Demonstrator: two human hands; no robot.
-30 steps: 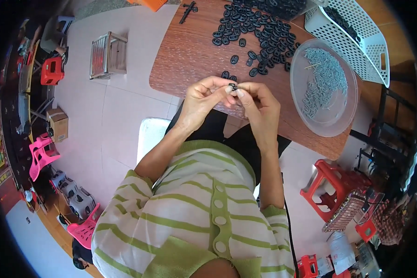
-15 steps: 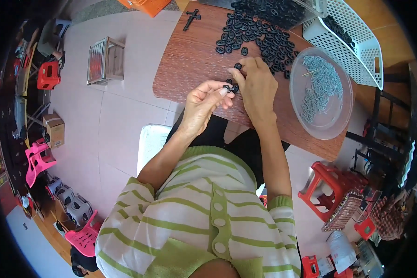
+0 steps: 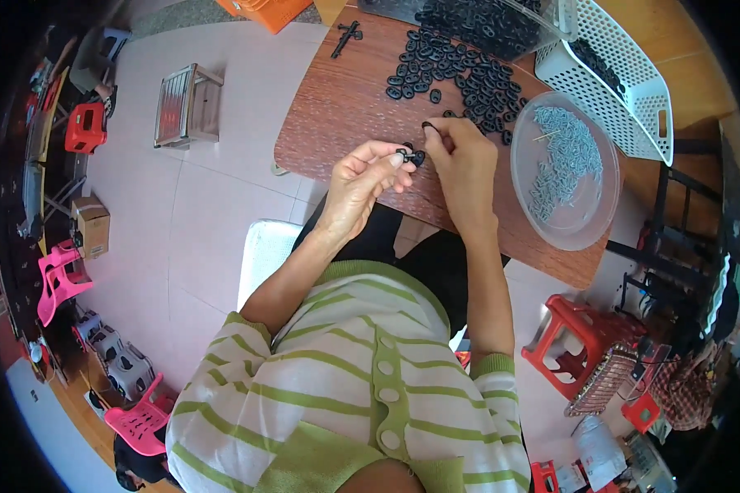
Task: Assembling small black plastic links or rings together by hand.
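My left hand [image 3: 362, 185] pinches a small black plastic piece [image 3: 411, 155] between thumb and fingertips, just above the near edge of the brown table [image 3: 337, 99]. My right hand [image 3: 462, 156] is beside it, its fingertips closed on another small black ring-like piece [image 3: 429, 126]. A pile of several black rings [image 3: 469, 78] lies on the table just beyond both hands. To the right stands a clear round bowl [image 3: 563, 168] filled with small grey metal parts.
A white perforated basket [image 3: 625, 74] stands at the table's far right and a clear bin of black parts [image 3: 485, 20] at the back. A metal stool [image 3: 185, 103] and red and pink plastic stools [image 3: 82, 127] stand on the tiled floor to the left; a red stool [image 3: 580, 337] is at my right.
My hands have moved from close in front of my chest out over the table toward the pile. My right hand has picked up another black piece.
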